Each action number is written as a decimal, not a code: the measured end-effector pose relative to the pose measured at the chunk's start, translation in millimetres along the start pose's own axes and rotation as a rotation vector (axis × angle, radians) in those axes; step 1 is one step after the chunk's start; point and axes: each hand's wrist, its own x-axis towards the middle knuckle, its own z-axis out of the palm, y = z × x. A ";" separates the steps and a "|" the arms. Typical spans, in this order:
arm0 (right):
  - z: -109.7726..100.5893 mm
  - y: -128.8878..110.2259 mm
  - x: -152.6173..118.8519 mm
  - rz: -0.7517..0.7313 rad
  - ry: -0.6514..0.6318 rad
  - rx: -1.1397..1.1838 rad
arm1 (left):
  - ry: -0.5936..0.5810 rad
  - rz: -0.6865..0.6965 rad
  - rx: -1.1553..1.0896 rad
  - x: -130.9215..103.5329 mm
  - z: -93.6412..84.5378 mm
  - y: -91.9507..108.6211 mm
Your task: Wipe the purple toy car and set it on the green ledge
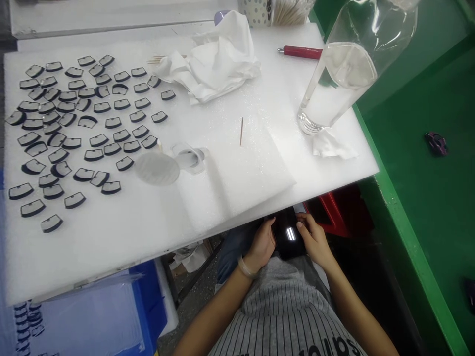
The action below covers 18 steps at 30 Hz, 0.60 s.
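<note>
Two bare hands, yours, sit low over your grey striped shirt [278, 306], below the near edge of the white foam board [148, 217]. Your left hand [262, 244] and right hand [314, 240] grasp a black device [284, 242] between them, below that same edge, one at each side, thumbs toward its upper corners; the fingers underneath are hidden. Its glossy face catches a light. Your forearms slant inward toward the device, and a pale band [245, 267] circles your left wrist.

Under the board's near edge you have a blue bin [148, 296] to the left and a red object [332, 212] to the right. Across the board's left half lie dozens of small dark-edged pieces [88, 121], some overlapping. Toward the board's middle you see a round translucent lid [158, 168] beside a small tub [200, 165], with a thin stick [242, 131] farther right. By the board's right edge is a clear container [328, 109] touching a scrap of tissue [336, 146]. Bordering that edge is a green surface [415, 198]. Toward the board's far side lie crumpled white tissue [218, 59] and a red pen [302, 52]; farthest, a dotted cup [256, 12] and bundled sticks [291, 12].
</note>
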 end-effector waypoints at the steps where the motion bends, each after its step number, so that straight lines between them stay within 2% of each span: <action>1: -0.9 -0.2 0.0 0.001 -0.006 0.000 | -0.001 -0.005 -0.003 0.5 -0.3 -0.1; 18: -6.1 -2.0 2.8 0.018 -0.040 -0.022 | -0.015 -0.073 -0.036 3.2 -0.5 4.6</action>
